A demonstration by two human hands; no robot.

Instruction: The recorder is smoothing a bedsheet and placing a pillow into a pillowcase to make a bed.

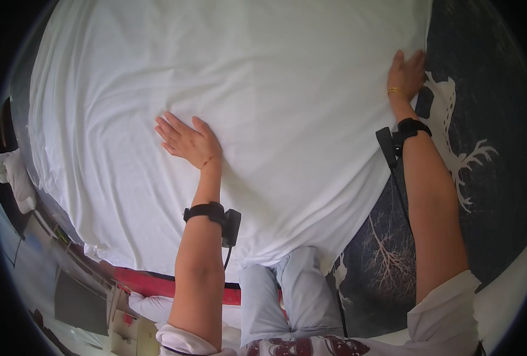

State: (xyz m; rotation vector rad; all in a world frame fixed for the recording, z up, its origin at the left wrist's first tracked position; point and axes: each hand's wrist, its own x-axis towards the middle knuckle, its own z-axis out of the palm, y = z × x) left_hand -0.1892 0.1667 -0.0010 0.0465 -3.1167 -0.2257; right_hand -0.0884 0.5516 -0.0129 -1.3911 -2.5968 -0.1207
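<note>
A large white sheet (290,111) covers most of the surface before me, with creases and folds gathered over its left side. My left hand (192,140) lies palm down on it, fingers apart and holding nothing. Near the sheet's right edge is my right hand (408,75), flat with the thumb apart; its fingertips are somewhat blurred. Beyond that edge shows a dark cover (495,111) printed with a pale deer (443,111) and a bare tree (390,262). Each forearm wears a black strap with a cabled device.
My knees (296,285) press against the sheet's near edge. A red strip (145,282) runs below the sheet, beside a white pillow-like bundle (150,305). Another pale bundle (16,180) lies at far left. Shelves (125,331) stand at lower left.
</note>
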